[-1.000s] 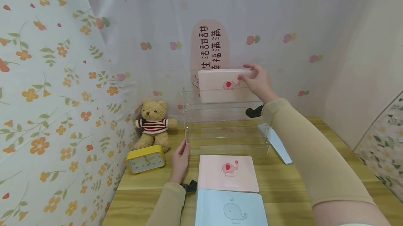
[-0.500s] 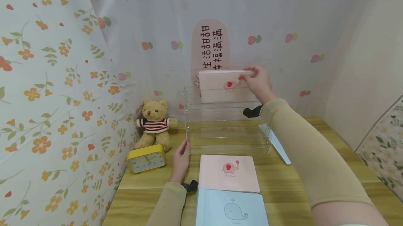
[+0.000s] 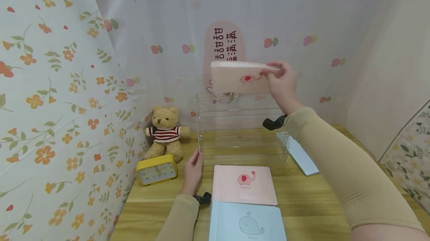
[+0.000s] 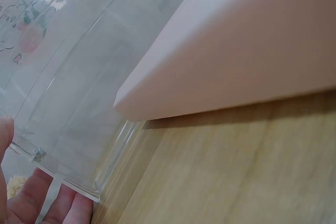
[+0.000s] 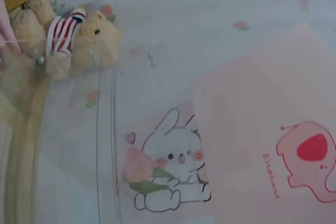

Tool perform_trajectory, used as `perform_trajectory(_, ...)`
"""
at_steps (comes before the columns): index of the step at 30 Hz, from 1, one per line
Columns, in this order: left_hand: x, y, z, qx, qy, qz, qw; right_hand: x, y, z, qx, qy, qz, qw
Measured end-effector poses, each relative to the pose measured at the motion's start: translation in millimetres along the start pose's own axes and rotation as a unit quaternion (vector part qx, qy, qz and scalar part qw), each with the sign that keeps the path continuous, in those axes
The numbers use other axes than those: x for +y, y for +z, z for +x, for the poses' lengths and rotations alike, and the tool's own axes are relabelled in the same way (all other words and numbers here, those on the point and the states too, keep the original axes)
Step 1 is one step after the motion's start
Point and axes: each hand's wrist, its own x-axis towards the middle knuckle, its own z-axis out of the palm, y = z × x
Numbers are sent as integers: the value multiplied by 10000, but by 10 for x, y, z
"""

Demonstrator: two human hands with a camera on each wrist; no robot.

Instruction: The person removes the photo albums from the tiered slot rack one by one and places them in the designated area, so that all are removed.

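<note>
My right hand (image 3: 283, 84) pinches a pink notebook (image 3: 226, 77) by its right end, thumb on the front cover and fingers behind. A red elephant is drawn on that cover, and the right wrist view shows the word "Elephant" beside it. The notebook hangs over the top tier of a clear acrylic tiered rack (image 3: 242, 144). Low on the rack's left side, my left hand (image 3: 192, 172) grips the side panel; the left wrist view shows its fingers (image 4: 31, 195) around the panel edge. A second pink elephant notebook (image 3: 225, 185) lies flat before the rack.
A light blue whale notebook (image 3: 225, 222) lies nearest me, against the pink one. Another pale blue notebook (image 3: 300, 155) lies right of the rack. A teddy bear (image 3: 164, 131) and a yellow clock (image 3: 156, 169) stand at left on the wooden table (image 3: 312, 203); a patterned curtain hangs behind.
My right hand has raised the pink notebook out of the rack's top tier, up and slightly right, tilting its top toward me. The left hand has stayed on the rack.
</note>
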Motion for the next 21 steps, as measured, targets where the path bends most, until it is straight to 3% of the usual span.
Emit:
perform_trajectory(7,-14,-4,6,17,-47,34,10000,17,-275,-236,187,-357,-232,9989)
perform_trajectory(21,-15,-3,5,-76,-15,-22,10000,626,-953,-793,-748,-85,-966,9925)
